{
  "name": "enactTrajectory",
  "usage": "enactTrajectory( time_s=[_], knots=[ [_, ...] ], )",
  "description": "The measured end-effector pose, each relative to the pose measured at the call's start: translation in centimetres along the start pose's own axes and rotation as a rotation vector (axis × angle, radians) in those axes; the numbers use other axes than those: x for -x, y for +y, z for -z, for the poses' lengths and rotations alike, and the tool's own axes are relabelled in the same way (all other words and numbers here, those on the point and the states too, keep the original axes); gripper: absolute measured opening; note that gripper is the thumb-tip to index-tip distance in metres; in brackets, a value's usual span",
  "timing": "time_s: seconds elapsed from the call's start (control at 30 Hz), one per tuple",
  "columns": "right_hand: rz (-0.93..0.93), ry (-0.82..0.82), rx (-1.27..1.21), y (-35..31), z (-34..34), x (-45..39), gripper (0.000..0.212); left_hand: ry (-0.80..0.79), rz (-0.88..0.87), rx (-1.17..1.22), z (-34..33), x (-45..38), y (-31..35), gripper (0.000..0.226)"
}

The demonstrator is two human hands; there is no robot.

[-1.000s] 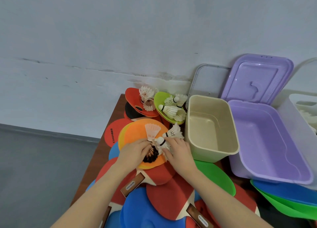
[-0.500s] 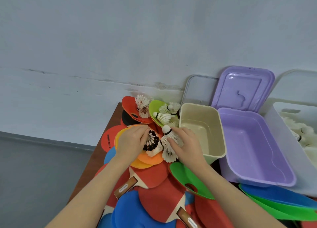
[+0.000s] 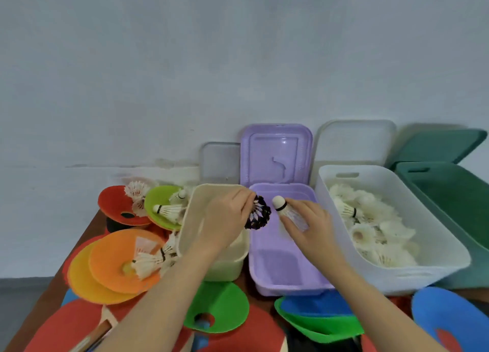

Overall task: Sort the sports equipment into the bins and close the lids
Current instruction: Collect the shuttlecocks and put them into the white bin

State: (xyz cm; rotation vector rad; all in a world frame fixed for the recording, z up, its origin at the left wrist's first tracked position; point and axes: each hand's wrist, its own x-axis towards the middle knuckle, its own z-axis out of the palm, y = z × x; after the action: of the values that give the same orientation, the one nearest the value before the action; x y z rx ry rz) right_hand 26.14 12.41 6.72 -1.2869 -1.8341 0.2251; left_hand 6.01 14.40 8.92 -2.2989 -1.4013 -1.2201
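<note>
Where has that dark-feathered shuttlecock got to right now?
In the head view, the dark shuttlecock is held up in the left hand, over the edge between the cream bin and the purple bin.

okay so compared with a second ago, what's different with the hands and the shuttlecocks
Both hands lifted off the orange paddle and swung right, over the bins. The left hand now carries the black shuttlecock above the seam between the beige bin and purple bin; the right hand carries a white shuttlecock over the purple bin. Other shuttlecocks remain on the paddles, and all lids still lean open.
</note>
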Motion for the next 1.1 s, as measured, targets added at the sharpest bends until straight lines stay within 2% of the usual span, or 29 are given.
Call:
enactTrajectory(
  time_s=[0.2,0.37,0.43,0.5,0.57,0.63,0.67,0.77,0.9,1.0,1.03,1.1],
  knots=[
    [-0.023,0.075,0.134,8.6,9.0,0.3,0.036,0.043,0.0,0.102,-8.9,-4.1,9.5,0.026],
    [-0.099,0.069,0.269,14.4,14.5,1.1,0.035,0.01,-0.01,0.032,-14.1,-6.0,15.8,0.023],
    [-0.152,0.033,0.332,16.3,15.8,1.2,0.031,-0.085,-0.027,-0.01,-15.9,-6.1,17.1,0.024],
    [-0.239,-0.058,0.38,17.9,16.4,1.6,0.03,-0.289,-0.064,0.009,-17.4,-5.3,17.7,0.03],
    [-0.287,-0.203,0.466,19.1,16.6,2.3,0.03,-0.562,-0.065,0.078,-18.3,-4.5,18.4,0.048],
    [-0.283,-0.332,0.537,19.9,16.5,3.1,0.032,-0.708,-0.103,0.106,-18.4,-3.8,18.8,0.064],
    [-0.281,-0.368,0.533,20.0,16.5,3.3,0.032,-0.713,-0.106,0.118,-18.3,-3.5,18.9,0.064],
    [-0.248,-0.392,0.399,20.1,16.8,3.3,0.031,-0.657,-0.048,0.113,-18.1,-3.1,18.7,0.042],
    [-0.135,-0.359,0.255,19.8,16.9,4.1,0.039,-0.551,-0.01,0.011,-17.1,-1.9,18.4,0.058],
    [-0.186,-0.239,0.146,18.8,16.6,4.5,0.048,-0.712,-0.051,-0.035,-16.7,-0.9,18.6,0.069],
    [-0.197,-0.258,0.179,18.6,16.5,4.6,0.052,-0.734,-0.066,-0.03,-16.7,-0.7,18.6,0.07],
    [-0.172,-0.409,0.357,18.4,16.1,4.6,0.063,-0.73,-0.087,-0.03,-16.7,-0.7,18.7,0.065]
  ],
)
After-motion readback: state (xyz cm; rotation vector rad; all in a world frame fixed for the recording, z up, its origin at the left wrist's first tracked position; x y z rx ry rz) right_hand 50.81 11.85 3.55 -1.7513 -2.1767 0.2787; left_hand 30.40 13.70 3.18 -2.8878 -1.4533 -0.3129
